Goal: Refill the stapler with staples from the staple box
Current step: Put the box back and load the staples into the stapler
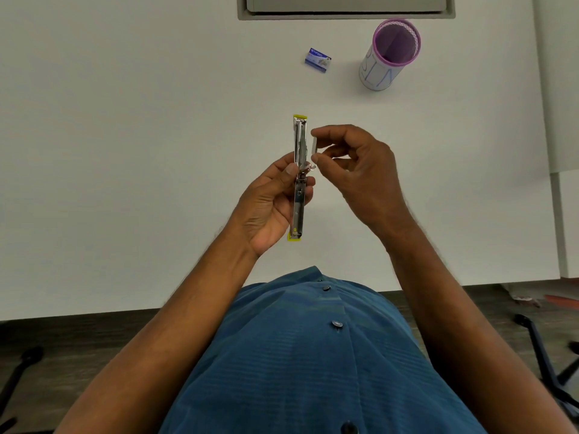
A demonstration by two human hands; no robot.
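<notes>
My left hand (pixel 269 205) holds a yellow-edged metal stapler (pixel 299 142), swung fully open into one long straight piece above the white table. Its staple channel faces up at the far half. Just to the right of that channel, my right hand (pixel 357 170) pinches a short silvery strip of staples (pixel 314 149) between thumb and forefinger; the strip stands upright and is apart from the channel. The small blue staple box (pixel 317 60) lies farther back on the table, closed as far as I can tell.
A purple-rimmed mesh pen cup (pixel 390 54) stands to the right of the box. A grey recessed panel (pixel 344 9) sits at the table's far edge. The table's front edge (pixel 125 313) runs close to my body; chair legs show on the floor.
</notes>
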